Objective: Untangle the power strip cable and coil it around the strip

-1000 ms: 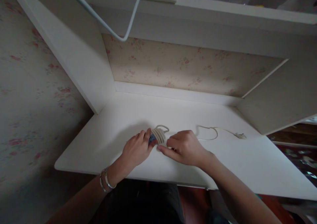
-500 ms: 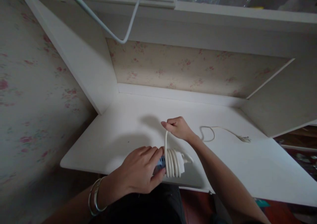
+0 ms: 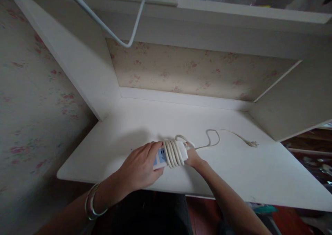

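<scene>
My left hand (image 3: 140,167) is closed around the left end of a white power strip (image 3: 161,156) with blue socket faces, held above the front of the white desktop. Several turns of its cream cord (image 3: 173,154) are wrapped side by side round the strip's right part. My right hand (image 3: 193,156) is at the strip's right end, partly behind it, with the cord running to it; most of its fingers are hidden. From there the loose cord trails across the desktop in a bend, ending in a plug (image 3: 252,144) at the right.
The white desktop (image 3: 145,114) sits in a recess between a left side panel (image 3: 77,55) and a right one (image 3: 293,96). A shelf edge (image 3: 233,11) overhangs the back. A pale bent cable or rod (image 3: 103,25) hangs at upper left. Floral wallpaper (image 3: 23,124) covers the left wall.
My right hand has come down from above the strip to behind its right end, carrying the cord round. The strip has tilted and risen slightly in view; my left hand still grips it.
</scene>
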The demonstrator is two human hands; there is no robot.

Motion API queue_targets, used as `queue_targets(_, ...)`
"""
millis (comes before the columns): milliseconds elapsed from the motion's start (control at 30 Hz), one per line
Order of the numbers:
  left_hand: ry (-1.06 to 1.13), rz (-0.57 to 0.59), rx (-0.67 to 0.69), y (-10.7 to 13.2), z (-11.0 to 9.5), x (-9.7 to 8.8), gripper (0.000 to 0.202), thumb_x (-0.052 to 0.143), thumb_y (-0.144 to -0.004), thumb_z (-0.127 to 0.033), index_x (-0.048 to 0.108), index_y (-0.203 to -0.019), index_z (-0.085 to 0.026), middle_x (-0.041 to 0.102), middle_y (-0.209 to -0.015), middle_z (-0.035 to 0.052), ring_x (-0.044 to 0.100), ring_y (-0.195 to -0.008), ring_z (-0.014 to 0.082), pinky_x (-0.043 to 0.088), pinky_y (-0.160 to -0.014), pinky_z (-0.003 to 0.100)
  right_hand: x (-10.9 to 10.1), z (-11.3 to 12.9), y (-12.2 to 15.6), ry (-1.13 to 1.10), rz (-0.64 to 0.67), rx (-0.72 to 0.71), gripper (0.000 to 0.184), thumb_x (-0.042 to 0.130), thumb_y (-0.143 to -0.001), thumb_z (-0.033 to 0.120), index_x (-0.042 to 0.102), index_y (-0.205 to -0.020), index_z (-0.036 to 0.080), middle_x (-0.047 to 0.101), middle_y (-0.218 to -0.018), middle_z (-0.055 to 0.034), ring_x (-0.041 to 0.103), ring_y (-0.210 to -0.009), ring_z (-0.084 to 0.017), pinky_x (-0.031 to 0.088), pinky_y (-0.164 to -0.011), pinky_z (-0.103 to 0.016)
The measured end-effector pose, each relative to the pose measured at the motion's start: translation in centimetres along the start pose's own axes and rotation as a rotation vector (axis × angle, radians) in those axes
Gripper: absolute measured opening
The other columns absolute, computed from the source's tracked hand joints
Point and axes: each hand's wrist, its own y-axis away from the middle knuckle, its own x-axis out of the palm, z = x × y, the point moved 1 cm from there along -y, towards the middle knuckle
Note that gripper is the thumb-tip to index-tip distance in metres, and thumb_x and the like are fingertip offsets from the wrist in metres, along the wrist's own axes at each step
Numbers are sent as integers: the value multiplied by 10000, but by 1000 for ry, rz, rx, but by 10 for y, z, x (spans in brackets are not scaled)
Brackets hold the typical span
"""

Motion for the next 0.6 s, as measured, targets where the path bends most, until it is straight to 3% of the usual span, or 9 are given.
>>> queue_targets(167, -184, -61, -190, -21, 20, 8, 456, 569, -809, -255, 423, -1226, -143, 620, -1101, 129, 619, -986, 273, 501, -840, 384, 0, 25, 29, 44, 130, -10, 584, 135, -1022, 410, 642, -836, 186, 712, -737, -70, 672, -683, -182, 363, -597, -259)
queue_targets(333, -293, -23, -285, -31, 32, 24, 379, 534, -835, -214, 458, -1196, -128, 625, -1029, 121, 626, -925, 267, 493, -769, 362, -21, 54, 49, 310, 57, -122, 430, 235, -1017, 398, 593, -903, 189, 709, -721, -66, 656, -597, -195, 288, -540, -274)
queue_targets(467, -349, 52, -204, -31, 30, 37, 313, 539, -810, -142, 505, -1121, -151, 637, -973, 99, 627, -902, 263, 483, -779, 372, -48, 66, 44, 368, -95, -299, 456, 279, -1015, 384, 609, -784, 171, 687, -677, -60, 603, -553, -150, 234, -540, -281)
queue_targets(600, -292, 141, -13, -25, 19, 43, 372, 580, -799, -166, 499, -1162, -158, 645, -1039, 100, 624, -934, 246, 476, -813, 367, -73, 67, 21, 366, -219, -392, 527, 344, -992, 436, 636, -651, 160, 646, -580, -73, 536, -527, -127, 225, -568, -298)
